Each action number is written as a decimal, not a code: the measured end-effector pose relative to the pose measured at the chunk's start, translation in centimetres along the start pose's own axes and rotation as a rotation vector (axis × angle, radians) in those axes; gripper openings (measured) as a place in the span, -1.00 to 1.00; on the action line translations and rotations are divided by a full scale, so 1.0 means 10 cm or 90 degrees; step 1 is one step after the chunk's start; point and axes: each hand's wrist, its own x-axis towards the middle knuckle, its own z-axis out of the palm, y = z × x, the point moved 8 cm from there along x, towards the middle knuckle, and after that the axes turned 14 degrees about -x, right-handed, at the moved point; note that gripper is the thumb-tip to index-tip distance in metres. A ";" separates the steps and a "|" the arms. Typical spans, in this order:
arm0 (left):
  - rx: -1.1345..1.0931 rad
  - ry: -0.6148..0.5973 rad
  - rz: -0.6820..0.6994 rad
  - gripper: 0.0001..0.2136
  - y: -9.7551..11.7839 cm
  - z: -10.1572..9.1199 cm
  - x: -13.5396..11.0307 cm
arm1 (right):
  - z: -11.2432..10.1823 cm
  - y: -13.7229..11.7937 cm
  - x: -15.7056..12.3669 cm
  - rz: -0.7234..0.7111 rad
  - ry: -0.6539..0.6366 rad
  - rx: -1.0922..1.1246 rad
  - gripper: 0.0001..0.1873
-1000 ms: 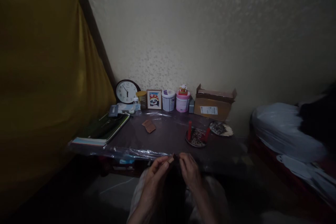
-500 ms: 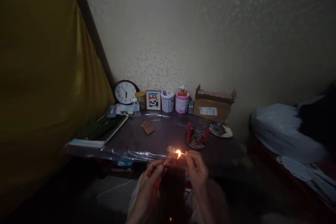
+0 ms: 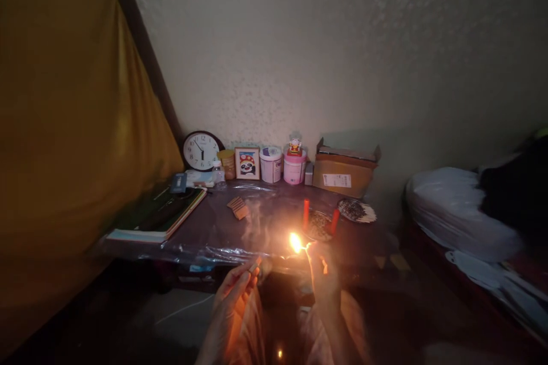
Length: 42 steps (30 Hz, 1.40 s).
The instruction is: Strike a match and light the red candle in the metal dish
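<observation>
Holding burning match [image 3: 304, 247], red candles [image 3: 306, 214] beyond

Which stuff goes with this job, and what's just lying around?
Goes with the job: burning match in the right hand; small brown piece in the left hand; probably the red candles.
Just lying around: clock, panda picture, pink tub, cardboard box.

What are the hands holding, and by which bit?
Right hand: a lit match, by the end away from its flame. Left hand: a small brownish piece, by its near end; I can't tell what.
</observation>
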 end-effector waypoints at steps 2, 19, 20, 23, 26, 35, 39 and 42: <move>-0.022 0.022 0.001 -0.75 0.00 -0.03 0.02 | 0.00 0.00 0.02 0.000 -0.012 0.008 -0.84; -0.027 0.019 -0.008 -0.74 0.04 0.04 0.00 | -0.14 -0.02 0.15 -0.066 0.092 0.003 -0.85; -0.023 0.020 -0.006 -0.73 0.04 0.03 0.01 | -0.15 -0.03 0.15 -0.067 0.095 0.004 -0.84; -0.009 0.028 -0.010 -0.73 0.02 -0.01 0.02 | -0.16 -0.05 0.16 -0.069 0.102 0.008 -0.82; 0.005 0.029 -0.013 -0.73 0.01 -0.02 0.02 | -0.17 -0.05 0.17 -0.062 0.103 0.009 -0.81; -0.012 0.038 -0.015 -0.70 0.02 -0.02 0.01 | -0.16 0.00 0.23 -0.021 0.092 0.011 -0.78; -0.008 0.037 -0.024 -0.70 0.00 -0.04 0.02 | -0.14 0.05 0.22 0.010 0.089 0.013 -0.77; -0.009 0.034 -0.028 -0.72 -0.01 -0.05 0.03 | -0.13 0.08 0.22 0.038 0.081 0.023 -0.75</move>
